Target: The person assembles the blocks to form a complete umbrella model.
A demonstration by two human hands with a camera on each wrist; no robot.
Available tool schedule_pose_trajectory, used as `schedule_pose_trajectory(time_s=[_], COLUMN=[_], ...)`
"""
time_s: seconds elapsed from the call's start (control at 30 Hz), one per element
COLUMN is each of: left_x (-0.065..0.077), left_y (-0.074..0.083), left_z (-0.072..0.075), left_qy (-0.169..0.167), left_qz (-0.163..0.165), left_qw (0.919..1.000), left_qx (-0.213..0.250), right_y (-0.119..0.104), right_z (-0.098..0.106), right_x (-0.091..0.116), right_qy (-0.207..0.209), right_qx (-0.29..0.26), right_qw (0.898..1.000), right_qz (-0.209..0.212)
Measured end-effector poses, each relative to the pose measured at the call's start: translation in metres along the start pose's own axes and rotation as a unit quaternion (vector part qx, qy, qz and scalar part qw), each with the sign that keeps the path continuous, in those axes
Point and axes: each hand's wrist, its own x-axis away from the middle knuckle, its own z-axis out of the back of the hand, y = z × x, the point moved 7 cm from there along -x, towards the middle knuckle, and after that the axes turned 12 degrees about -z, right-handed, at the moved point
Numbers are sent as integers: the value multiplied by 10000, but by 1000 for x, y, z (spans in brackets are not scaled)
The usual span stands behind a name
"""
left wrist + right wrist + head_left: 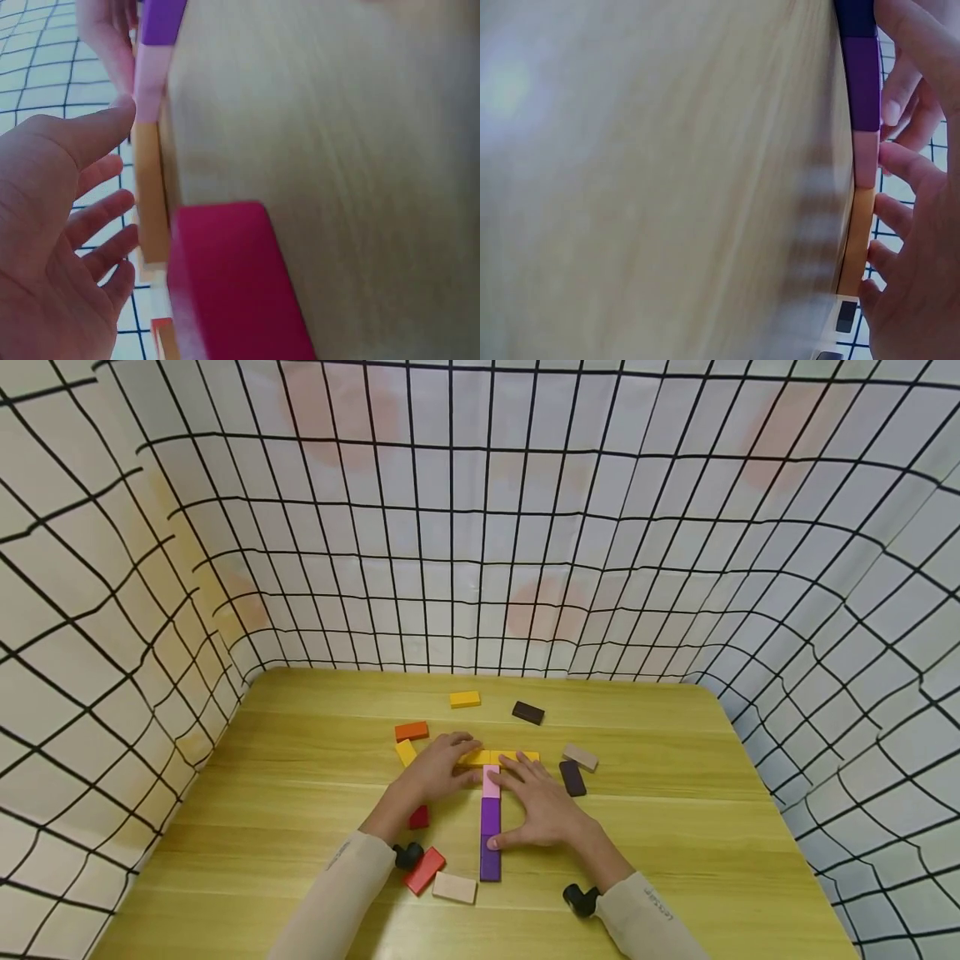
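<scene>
Wooden blocks form a T on the table. Its top bar is a left yellow block (476,759) and a right yellow block (532,756), laid end to end. The stem runs toward the person: a pink block (491,782), a purple block (490,817) and a dark purple block (490,867). My left hand (441,768) lies beside the left yellow block, its fingers extended to that block and the thumb at the pink one. Spread over the stem's right side, my right hand (546,808) has fingertips on the pink and right yellow blocks and its thumb on the dark purple one.
A yellow block (465,699), an orange block (412,731) and a dark brown block (528,712) lie beyond the T. To its right are a beige block (581,757) and a dark block (572,778). Red blocks (425,871) lie near the left forearm. Grid-patterned curtains (465,543) surround the table.
</scene>
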Motion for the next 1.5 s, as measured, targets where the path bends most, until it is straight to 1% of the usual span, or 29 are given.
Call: schedule_pose_trajectory(time_s=[0.07, 0.2, 0.3, 0.37, 0.47, 0.57, 0.7, 0.87, 0.97, 1.13, 1.33, 1.5], left_x=[3, 9, 12, 13, 14, 15, 14, 13, 13, 13, 13, 14], left_y=[2, 11, 20, 26, 32, 36, 39, 41, 40, 41, 41, 41], left_z=[0, -3, -4, -5, -10, -17, -25, -28, -29, -29, -29, -29], left_qy=[-81, -468, -700, -795, -964, -1166, -1332, -1536, -1570, -1518, -1518, -1497], left_qz=[-3, -62, -247, -374, -451, -390, -273, -139, -117, -115, -88, -30], left_qw=[10000, 9988, 9967, 9950, 9918, 9885, 9862, 9819, 9806, 9816, 9819, 9818], left_qx=[14, -137, -322, -468, -713, -881, -941, -1102, -1170, -1152, -1127, -1164], right_y=[1, 1, 1, 0, -1, -1, 0, 0, 0, 1, 6, 13], right_z=[0, 0, 1, 1, 2, 2, 2, 1, 1, 3, 8, 18], right_x=[0, -1, -1, -1, 0, 0, 0, 0, 1, 3, 5, 7], right_qy=[10, 106, 152, 152, 141, 128, 116, 79, 50, 4, -160, -23], right_qx=[17, 12, 45, 79, 90, 72, 56, 45, 43, -98, -661, -1057], right_qw=[10000, 9999, 9998, 9997, 9996, 9997, 9997, 9998, 9999, 9999, 9976, 9942], right_qz=[-5, 77, 145, 184, 215, 213, 186, 166, 127, 92, 96, 171])
